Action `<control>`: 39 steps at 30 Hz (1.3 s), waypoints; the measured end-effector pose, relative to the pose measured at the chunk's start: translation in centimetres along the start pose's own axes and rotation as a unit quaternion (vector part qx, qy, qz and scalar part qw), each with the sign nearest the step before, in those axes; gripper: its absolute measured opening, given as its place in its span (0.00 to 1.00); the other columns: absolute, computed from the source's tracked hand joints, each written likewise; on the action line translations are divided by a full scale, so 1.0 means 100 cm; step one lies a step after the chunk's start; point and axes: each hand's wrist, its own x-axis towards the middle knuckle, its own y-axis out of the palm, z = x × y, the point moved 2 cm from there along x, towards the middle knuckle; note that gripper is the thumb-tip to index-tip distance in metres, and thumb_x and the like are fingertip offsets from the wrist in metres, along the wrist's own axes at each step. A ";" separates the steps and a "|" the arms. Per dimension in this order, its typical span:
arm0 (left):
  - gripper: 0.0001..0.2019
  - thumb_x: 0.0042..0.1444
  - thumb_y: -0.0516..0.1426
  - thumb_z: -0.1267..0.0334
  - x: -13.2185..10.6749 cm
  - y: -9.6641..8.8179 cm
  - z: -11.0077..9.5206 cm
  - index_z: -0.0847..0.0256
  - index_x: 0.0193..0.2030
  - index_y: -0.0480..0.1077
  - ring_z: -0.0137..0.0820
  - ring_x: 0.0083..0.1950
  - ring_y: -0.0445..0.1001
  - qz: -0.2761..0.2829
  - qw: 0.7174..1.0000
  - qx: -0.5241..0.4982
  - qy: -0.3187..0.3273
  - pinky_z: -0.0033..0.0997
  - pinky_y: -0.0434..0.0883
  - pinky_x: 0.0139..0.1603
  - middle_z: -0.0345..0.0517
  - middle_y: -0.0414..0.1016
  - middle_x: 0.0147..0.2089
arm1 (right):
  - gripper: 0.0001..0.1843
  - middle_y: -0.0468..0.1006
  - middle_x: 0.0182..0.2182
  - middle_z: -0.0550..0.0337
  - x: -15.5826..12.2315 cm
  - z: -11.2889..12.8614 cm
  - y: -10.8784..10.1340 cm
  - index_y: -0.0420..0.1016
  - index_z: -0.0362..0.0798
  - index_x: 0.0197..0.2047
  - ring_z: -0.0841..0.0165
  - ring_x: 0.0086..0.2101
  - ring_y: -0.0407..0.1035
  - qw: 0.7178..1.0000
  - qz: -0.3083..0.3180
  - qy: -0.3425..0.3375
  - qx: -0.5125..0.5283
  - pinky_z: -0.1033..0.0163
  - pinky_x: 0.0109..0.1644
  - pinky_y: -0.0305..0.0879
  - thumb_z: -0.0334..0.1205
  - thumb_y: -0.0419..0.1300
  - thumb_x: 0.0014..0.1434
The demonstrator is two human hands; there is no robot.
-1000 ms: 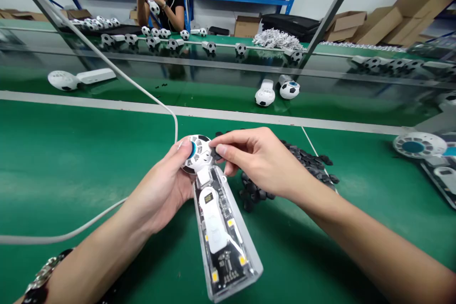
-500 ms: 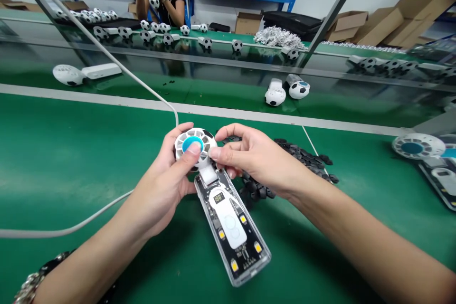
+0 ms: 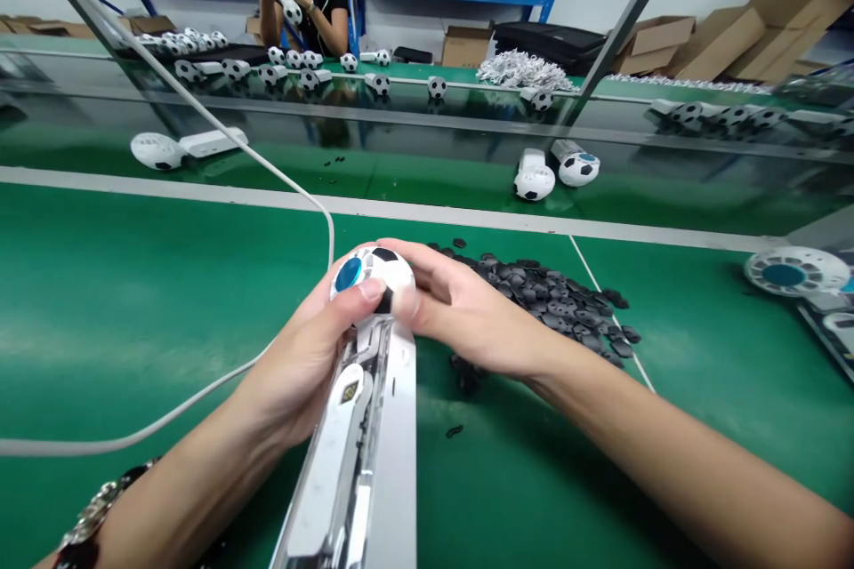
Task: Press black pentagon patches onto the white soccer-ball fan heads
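Note:
I hold a small hand fan (image 3: 364, 427) with a clear and white handle and a round soccer-ball head (image 3: 374, 271) with a blue centre. My left hand (image 3: 313, 356) is wrapped round the handle just below the head, thumb on the head's rim. My right hand (image 3: 467, 311) cups the head from the right, fingers pressed against it. The handle points toward me and is turned on its side. A pile of small black pieces (image 3: 553, 298) lies on the green mat (image 3: 133, 302) just behind my right hand.
A white cable (image 3: 200, 387) runs across the mat at left. Finished soccer fans (image 3: 553, 173) lie on the conveyor belt beyond; another fan (image 3: 180, 147) lies at its left. Fan parts (image 3: 797, 271) sit at the right edge. A person (image 3: 300, 0) works at the far bench.
The fan has rolled from face-up onto its side and its handle now points straight at me. My right hand moved from pinching at the head's edge to cupping the head.

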 end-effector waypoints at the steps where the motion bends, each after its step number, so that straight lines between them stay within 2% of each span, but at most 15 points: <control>1: 0.24 0.58 0.67 0.57 -0.001 0.000 -0.001 0.52 0.59 0.67 0.28 0.18 0.69 0.001 1.000 0.002 -0.001 0.25 0.76 0.24 0.37 0.73 0.25 | 0.30 0.79 0.49 0.58 0.000 0.004 -0.002 0.74 0.52 0.54 0.62 0.51 0.74 1.000 0.009 -0.007 -0.021 0.57 0.56 0.72 0.61 0.70 0.56; 3: 0.23 0.57 0.68 0.55 -0.004 0.001 -0.003 0.52 0.57 0.68 0.29 0.21 0.71 0.002 1.000 -0.001 0.003 0.25 0.77 0.27 0.38 0.73 0.27 | 0.24 0.80 0.48 0.58 0.001 0.010 -0.005 0.75 0.50 0.51 0.61 0.50 0.74 0.998 0.021 -0.012 -0.059 0.57 0.56 0.72 0.57 0.70 0.58; 5: 0.26 0.54 0.70 0.52 -0.006 0.003 -0.005 0.51 0.56 0.69 0.29 0.28 0.75 0.010 1.000 0.006 0.010 0.23 0.78 0.29 0.40 0.76 0.35 | 0.23 0.79 0.52 0.56 0.001 0.015 -0.008 0.75 0.49 0.53 0.60 0.52 0.74 0.995 0.007 -0.020 -0.102 0.55 0.58 0.71 0.52 0.70 0.60; 10: 0.40 0.42 0.77 0.58 -0.010 0.007 -0.005 0.46 0.60 0.64 0.28 0.35 0.77 0.019 0.994 0.066 0.089 0.23 0.79 0.41 0.40 0.76 0.48 | 0.32 0.67 0.66 0.50 -0.005 0.023 -0.006 0.61 0.45 0.69 0.57 0.63 0.65 0.979 0.010 -0.057 -0.196 0.49 0.68 0.61 0.47 0.62 0.66; 13: 0.40 0.46 0.76 0.55 -0.010 0.008 -0.004 0.43 0.62 0.62 0.37 0.48 0.80 0.007 0.986 0.109 0.130 0.23 0.79 0.43 0.44 0.74 0.57 | 0.37 0.64 0.68 0.50 -0.010 0.024 0.001 0.53 0.46 0.73 0.55 0.66 0.61 0.975 -0.001 -0.054 -0.216 0.46 0.71 0.57 0.49 0.58 0.68; 15: 0.38 0.47 0.76 0.51 -0.011 0.007 -0.005 0.44 0.62 0.63 0.40 0.53 0.79 -0.009 0.979 0.133 0.155 0.22 0.79 0.44 0.44 0.75 0.56 | 0.36 0.63 0.69 0.51 -0.012 0.023 0.005 0.51 0.46 0.74 0.56 0.67 0.58 0.973 -0.017 -0.067 -0.222 0.47 0.73 0.52 0.48 0.56 0.69; 17: 0.39 0.46 0.76 0.51 -0.012 0.007 -0.008 0.46 0.62 0.64 0.39 0.47 0.81 -0.021 0.982 0.122 0.146 0.21 0.79 0.40 0.43 0.77 0.51 | 0.36 0.60 0.70 0.51 -0.012 0.020 0.006 0.48 0.47 0.75 0.57 0.68 0.56 0.978 -0.003 -0.068 -0.198 0.47 0.74 0.52 0.47 0.55 0.70; 20: 0.39 0.51 0.73 0.51 -0.017 0.009 -0.012 0.45 0.65 0.59 0.38 0.33 0.82 0.002 0.991 0.105 0.078 0.22 0.78 0.28 0.41 0.80 0.42 | 0.36 0.61 0.68 0.53 -0.010 0.012 0.003 0.45 0.53 0.76 0.59 0.64 0.62 0.990 0.072 -0.051 -0.107 0.48 0.68 0.62 0.48 0.55 0.72; 23: 0.33 0.60 0.66 0.50 -0.020 0.012 -0.017 0.48 0.66 0.56 0.41 0.31 0.82 0.042 0.989 0.135 0.031 0.22 0.76 0.25 0.42 0.80 0.32 | 0.36 0.66 0.64 0.52 -0.009 0.012 -0.003 0.48 0.54 0.75 0.62 0.56 0.69 0.993 0.101 -0.036 -0.048 0.52 0.61 0.69 0.49 0.58 0.70; 24: 0.31 0.60 0.66 0.51 -0.020 0.012 -0.018 0.50 0.65 0.57 0.40 0.31 0.82 0.044 0.990 0.134 0.025 0.22 0.77 0.27 0.42 0.80 0.33 | 0.38 0.68 0.62 0.52 -0.009 0.013 -0.005 0.49 0.54 0.74 0.62 0.53 0.71 0.994 0.097 -0.022 -0.048 0.54 0.58 0.71 0.50 0.61 0.68; 27: 0.32 0.57 0.69 0.54 -0.017 0.011 -0.016 0.49 0.62 0.58 0.37 0.30 0.82 0.057 0.994 0.094 0.014 0.25 0.80 0.30 0.40 0.81 0.43 | 0.42 0.74 0.56 0.56 -0.010 0.021 -0.006 0.58 0.57 0.70 0.63 0.48 0.74 0.993 0.056 0.011 -0.105 0.59 0.49 0.75 0.49 0.71 0.59; 31: 0.34 0.58 0.67 0.43 -0.016 0.009 -0.010 0.48 0.64 0.56 0.37 0.33 0.82 0.104 0.992 0.064 -0.015 0.26 0.80 0.29 0.42 0.79 0.47 | 0.34 0.79 0.47 0.60 -0.011 0.032 -0.003 0.66 0.56 0.65 0.64 0.43 0.75 0.977 0.030 -0.016 -0.212 0.60 0.46 0.74 0.49 0.71 0.59; 33: 0.39 0.54 0.69 0.41 -0.017 0.009 -0.010 0.50 0.65 0.56 0.37 0.36 0.82 0.118 0.991 0.064 0.020 0.27 0.81 0.34 0.46 0.76 0.54 | 0.32 0.79 0.51 0.59 -0.011 0.035 -0.002 0.67 0.55 0.64 0.62 0.46 0.75 0.969 0.021 -0.032 -0.245 0.60 0.46 0.74 0.49 0.70 0.60; 35: 0.43 0.49 0.73 0.45 -0.016 0.008 -0.010 0.51 0.64 0.57 0.36 0.38 0.82 0.132 0.986 0.077 0.061 0.28 0.82 0.38 0.48 0.73 0.58 | 0.31 0.76 0.55 0.59 -0.011 0.036 -0.002 0.67 0.54 0.64 0.61 0.49 0.74 0.967 0.017 -0.046 -0.252 0.59 0.48 0.74 0.48 0.69 0.60; 39: 0.40 0.48 0.75 0.52 -0.011 0.004 -0.008 0.47 0.61 0.58 0.33 0.38 0.82 0.149 0.980 0.117 0.064 0.27 0.82 0.38 0.38 0.73 0.49 | 0.32 0.74 0.58 0.60 -0.009 0.035 -0.002 0.66 0.53 0.64 0.60 0.53 0.72 0.965 0.032 -0.058 -0.253 0.56 0.55 0.73 0.44 0.69 0.60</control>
